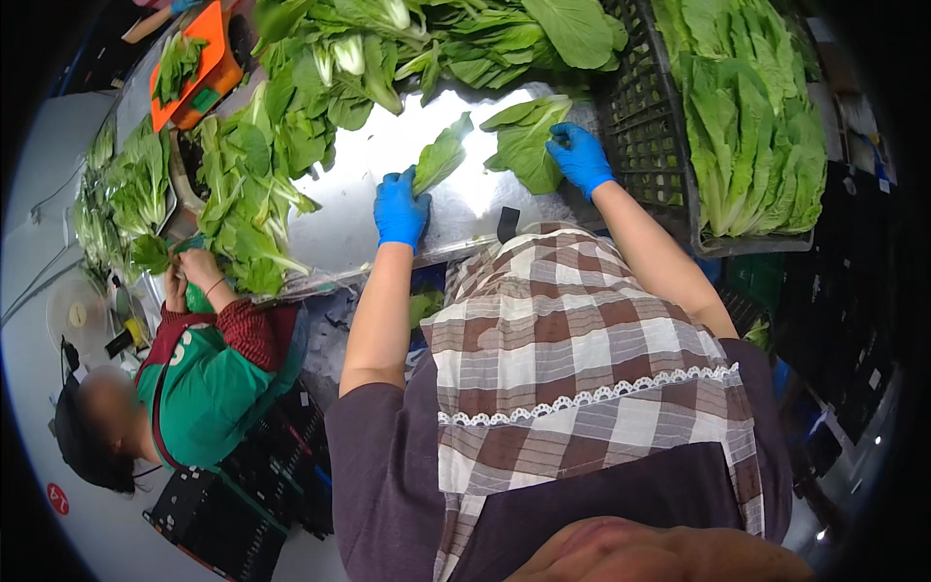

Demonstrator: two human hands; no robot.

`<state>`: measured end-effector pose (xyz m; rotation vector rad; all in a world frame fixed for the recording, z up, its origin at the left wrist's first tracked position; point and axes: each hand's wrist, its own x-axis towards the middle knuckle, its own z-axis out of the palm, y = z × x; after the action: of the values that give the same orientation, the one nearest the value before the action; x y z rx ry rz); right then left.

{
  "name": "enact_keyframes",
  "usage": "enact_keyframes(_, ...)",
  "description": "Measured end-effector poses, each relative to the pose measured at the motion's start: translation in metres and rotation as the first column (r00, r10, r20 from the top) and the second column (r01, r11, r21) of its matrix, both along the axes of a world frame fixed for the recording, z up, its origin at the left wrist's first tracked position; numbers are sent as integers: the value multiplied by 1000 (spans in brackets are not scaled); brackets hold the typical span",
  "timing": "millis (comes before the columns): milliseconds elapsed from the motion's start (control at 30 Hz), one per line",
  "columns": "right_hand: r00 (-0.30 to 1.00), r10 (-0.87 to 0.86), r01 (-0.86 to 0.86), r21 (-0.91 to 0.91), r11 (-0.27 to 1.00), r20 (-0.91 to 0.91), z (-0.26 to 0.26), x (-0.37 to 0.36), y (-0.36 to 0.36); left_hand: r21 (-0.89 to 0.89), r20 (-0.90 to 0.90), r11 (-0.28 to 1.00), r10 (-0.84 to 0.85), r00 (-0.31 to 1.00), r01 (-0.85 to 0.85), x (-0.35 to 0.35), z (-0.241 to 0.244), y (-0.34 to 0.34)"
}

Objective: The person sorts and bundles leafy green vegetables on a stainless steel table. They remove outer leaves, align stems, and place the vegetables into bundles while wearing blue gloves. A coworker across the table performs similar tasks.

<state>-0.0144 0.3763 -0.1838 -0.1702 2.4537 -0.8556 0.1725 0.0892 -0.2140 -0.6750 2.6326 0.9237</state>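
Observation:
My left hand (401, 209), in a blue glove, is at the near end of a single green leaf (442, 154), its fingertips closed on the leaf's lower edge. The leaf slants away over the shiny metal tabletop (349, 182). To the right, my right hand (580, 156), also gloved in blue, has its thumb and fingers on the right edge of a broader bunch of leafy greens (529, 142). The pale stem end of that bunch points up and right. Part of its edge is hidden by the fingers.
Piles of leafy greens (349, 65) line the table's far and left sides. A black plastic crate (644, 116) stands at right, beside upright lettuce heads (749, 138). At left, an orange bin (207, 69) holds greens. A co-worker in a green vest (207, 393) handles greens there.

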Motion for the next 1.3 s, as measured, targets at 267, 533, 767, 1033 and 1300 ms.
enact_keyframes(267, 948, 134, -66, -234, 970, 290, 31, 24, -39, 858, 425, 35, 513, 746, -513, -6, 35, 33)
enact_keyframes(533, 810, 287, -39, 441, 897, -512, -24, -39, -13, 902, 424, -297, 480, 768, -313, -12, 82, 52)
enact_keyframes(767, 957, 211, -95, 475, 875, -197, -30, -35, 2, 883, 460, -352, 520, 720, -310, 14, 73, 42)
enact_keyframes(1033, 989, 10, 4, -94, 996, 149, 22, -1, 4, 785, 584, -563, 532, 613, -260, 40, 29, 61)
enact_keyframes(1300, 821, 12, 319, -476, 819, 571, 71, 39, -35, 833, 492, -512, 511, 705, -210, 6, 60, 80)
